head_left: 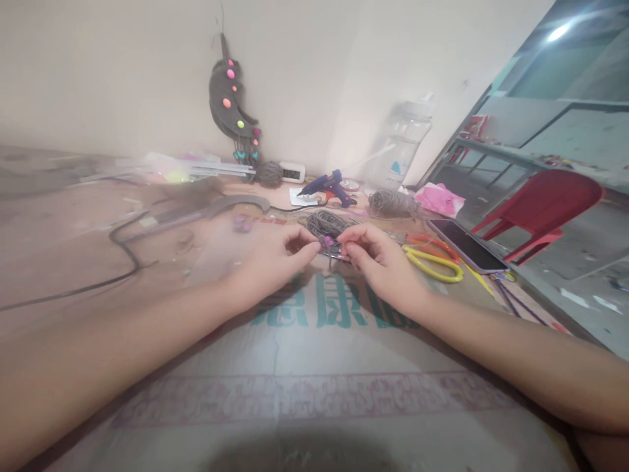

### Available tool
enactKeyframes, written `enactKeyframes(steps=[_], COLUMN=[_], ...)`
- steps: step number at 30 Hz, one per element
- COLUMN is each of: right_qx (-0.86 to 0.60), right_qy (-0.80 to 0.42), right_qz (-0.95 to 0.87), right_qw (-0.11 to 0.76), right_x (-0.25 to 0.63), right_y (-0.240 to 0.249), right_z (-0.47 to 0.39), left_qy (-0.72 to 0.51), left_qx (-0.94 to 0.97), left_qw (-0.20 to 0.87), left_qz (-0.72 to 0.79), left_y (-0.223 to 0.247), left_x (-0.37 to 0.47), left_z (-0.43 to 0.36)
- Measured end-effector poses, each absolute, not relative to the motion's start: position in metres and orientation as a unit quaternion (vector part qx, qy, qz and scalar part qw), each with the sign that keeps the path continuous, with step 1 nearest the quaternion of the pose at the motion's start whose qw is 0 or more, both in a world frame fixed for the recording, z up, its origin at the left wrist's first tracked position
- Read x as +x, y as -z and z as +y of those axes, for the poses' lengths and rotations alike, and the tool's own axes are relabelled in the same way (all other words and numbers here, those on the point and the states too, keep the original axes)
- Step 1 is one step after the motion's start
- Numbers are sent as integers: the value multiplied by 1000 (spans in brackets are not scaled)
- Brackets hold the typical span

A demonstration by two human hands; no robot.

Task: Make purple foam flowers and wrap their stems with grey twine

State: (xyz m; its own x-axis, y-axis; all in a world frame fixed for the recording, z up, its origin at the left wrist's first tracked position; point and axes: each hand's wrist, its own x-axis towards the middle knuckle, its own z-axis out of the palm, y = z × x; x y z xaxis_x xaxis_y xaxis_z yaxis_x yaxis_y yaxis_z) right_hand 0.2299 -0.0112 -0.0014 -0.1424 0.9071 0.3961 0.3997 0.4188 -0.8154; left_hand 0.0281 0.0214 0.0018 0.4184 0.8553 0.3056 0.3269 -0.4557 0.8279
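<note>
My left hand (295, 250) and my right hand (367, 254) meet near the middle of the table, fingertips pinched around a small grey piece with a purple bit (327, 242). The piece is blurred, and its exact shape cannot be made out. Just behind it lies a bundle of grey yarn (324, 223). Both hands hover above a printed cardboard sheet (295, 354). Scissors with yellow and orange handles (435, 265) lie to the right of my right hand.
A blue glue gun (327, 187), a grey yarn skein (390, 202) and a clear bottle (400, 144) stand or lie behind. A phone (466, 246) rests at the right edge. A black cable (125, 246) crosses the left side. A grey crescent ornament (223, 98) hangs on the wall.
</note>
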Motion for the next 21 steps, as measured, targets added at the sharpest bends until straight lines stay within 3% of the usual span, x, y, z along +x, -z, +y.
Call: enactKeyframes(steps=[10, 17, 21], right_qx=[-485, -436, -461], right_qy=[-329, -502, -430], right_qz=[-690, -635, -652], right_qw=[425, 392, 422], right_x=[226, 221, 222], right_y=[-8, 0, 1], right_z=[-15, -10, -10], left_qy=[-383, -394, -400], left_qx=[774, 800, 795], left_qw=[326, 252, 242], left_qz=[383, 376, 386], left_y=[-6, -5, -3], left_x=[27, 26, 26], left_z=[16, 16, 18])
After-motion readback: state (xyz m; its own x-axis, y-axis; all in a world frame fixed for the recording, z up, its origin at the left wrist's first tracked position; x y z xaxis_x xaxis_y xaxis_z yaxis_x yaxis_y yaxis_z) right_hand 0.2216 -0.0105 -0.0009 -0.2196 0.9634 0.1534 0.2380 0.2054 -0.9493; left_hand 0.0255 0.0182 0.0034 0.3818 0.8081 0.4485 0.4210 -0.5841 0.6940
